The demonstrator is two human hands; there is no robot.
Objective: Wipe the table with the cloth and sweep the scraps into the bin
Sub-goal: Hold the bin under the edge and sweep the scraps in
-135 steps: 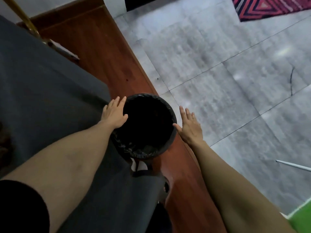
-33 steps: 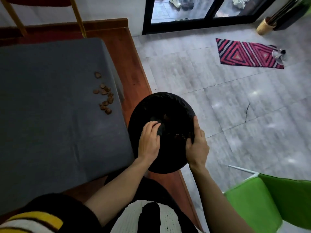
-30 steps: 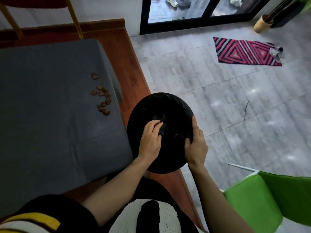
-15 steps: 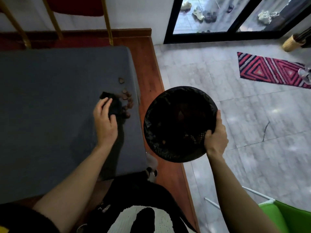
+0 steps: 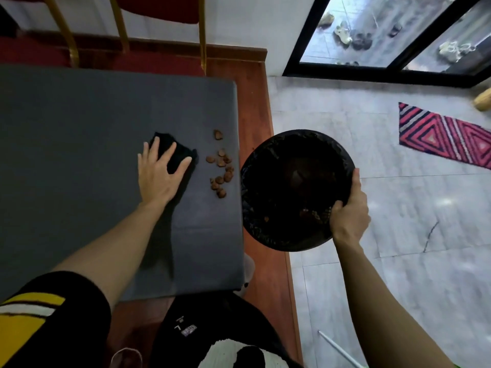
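A grey table (image 5: 79, 123) fills the left of the head view. My left hand (image 5: 156, 173) lies flat with spread fingers on a black cloth (image 5: 176, 152) on the tabletop. Several brown scraps (image 5: 221, 170) sit just right of the cloth, close to the table's right edge. My right hand (image 5: 349, 211) grips the near-right rim of a round black bin (image 5: 292, 181), lined with a black bag, held up beside the table edge. A few scraps show inside the bin.
A red wooden floor strip (image 5: 261, 107) runs along the table's right side, then grey tiles. A red chair with gold legs (image 5: 122, 25) stands behind the table. A striped red mat (image 5: 446, 136) lies far right, below a glass door (image 5: 385, 35).
My left hand left the bin rim and went onto the cloth on the table. It has since slid the cloth left, away from the scraps. The right hand alone holds the bin.
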